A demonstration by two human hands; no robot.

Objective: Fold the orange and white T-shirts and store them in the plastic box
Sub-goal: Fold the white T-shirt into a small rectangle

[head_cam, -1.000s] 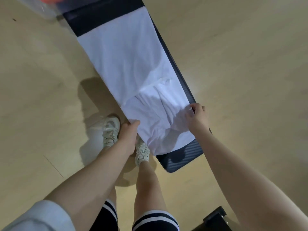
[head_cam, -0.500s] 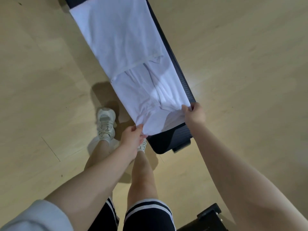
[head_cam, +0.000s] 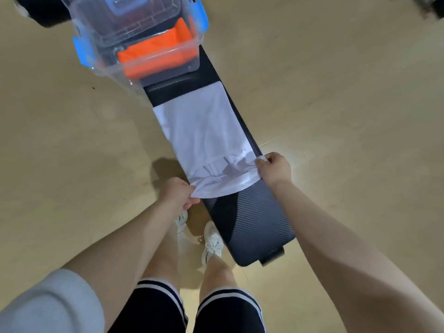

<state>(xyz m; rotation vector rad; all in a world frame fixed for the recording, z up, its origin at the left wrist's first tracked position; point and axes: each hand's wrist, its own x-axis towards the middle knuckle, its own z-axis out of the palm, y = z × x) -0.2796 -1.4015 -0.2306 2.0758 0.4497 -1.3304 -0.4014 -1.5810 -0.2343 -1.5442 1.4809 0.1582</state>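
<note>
On the long black bench (head_cam: 249, 227), head view: the white T-shirt (head_cam: 204, 131) lies lengthwise as a narrow strip, its far edge toward 12 o'clock and its near edge lifted off the padding. At the 7 o'clock corner of that near edge the left hand (head_cam: 176, 193) pinches the fabric between thumb and curled fingers; at the 4 o'clock corner the right hand (head_cam: 275, 169) grasps the cloth in the same manner, fingers bent around it. The edge held between the two hands curls over itself, and the fabric just beyond it is wrinkled. Past the shirt, at 11 o'clock, the clear plastic box (head_cam: 108, 66) with blue latches (head_cam: 83, 50) stands on the far end of the bench, near the shirt's far edge but apart from it. Inside it rests the folded orange T-shirt (head_cam: 156, 57). At 6 o'clock, beside the bench, the person's white shoes (head_cam: 212, 243) stand on the wooden floor (head_cam: 348, 92).
</note>
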